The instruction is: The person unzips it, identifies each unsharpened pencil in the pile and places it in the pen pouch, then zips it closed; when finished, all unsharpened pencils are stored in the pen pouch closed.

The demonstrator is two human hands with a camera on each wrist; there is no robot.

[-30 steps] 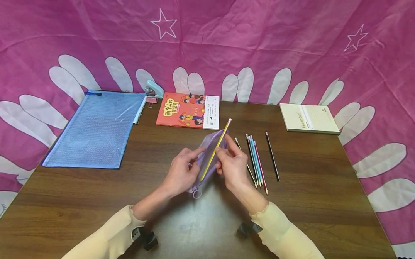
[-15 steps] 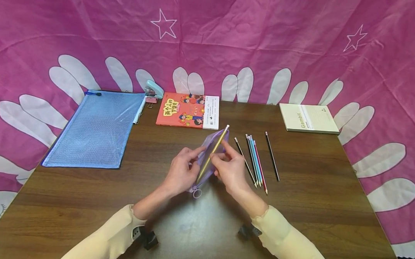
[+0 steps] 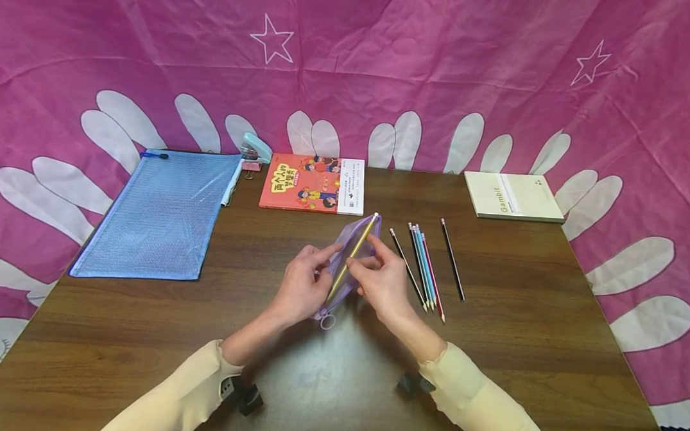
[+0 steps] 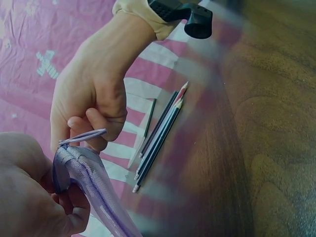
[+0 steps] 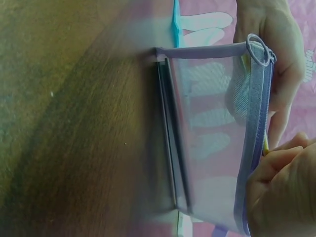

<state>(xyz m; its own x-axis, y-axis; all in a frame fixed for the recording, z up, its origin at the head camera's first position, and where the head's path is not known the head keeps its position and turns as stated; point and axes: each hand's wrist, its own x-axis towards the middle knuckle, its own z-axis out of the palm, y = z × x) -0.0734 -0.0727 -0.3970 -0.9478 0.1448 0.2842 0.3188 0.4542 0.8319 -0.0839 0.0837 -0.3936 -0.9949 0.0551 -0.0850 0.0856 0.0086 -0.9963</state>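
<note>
A lilac mesh zip pouch (image 3: 347, 231) stands unzipped on the table, held up by my left hand (image 3: 303, 283), whose fingers grip one side of its mouth near the zip-ring end. A yellow pencil (image 3: 355, 253) lies slantwise along that mouth, eraser end toward the far corner. My right hand (image 3: 384, 283) pinches this pencil between thumb and fingers, against the pouch's other side. Through the mesh in the right wrist view, dark pencils (image 5: 170, 133) show along the pouch bottom. The yellow pencil's lower end is partly hidden by the pouch and left hand.
Several loose pencils (image 3: 425, 264) lie right of the pouch, one black pencil (image 3: 453, 260) apart from them. Further back are a red book (image 3: 303, 183), a cream notebook (image 3: 513, 197) and a light-blue stapler (image 3: 256, 148). A blue mesh folder (image 3: 154, 217) lies at left.
My right hand has moved the yellow pencil down and slightly left, so it sits lower in the pouch's mouth. The left hand and pouch have stayed nearly still.
</note>
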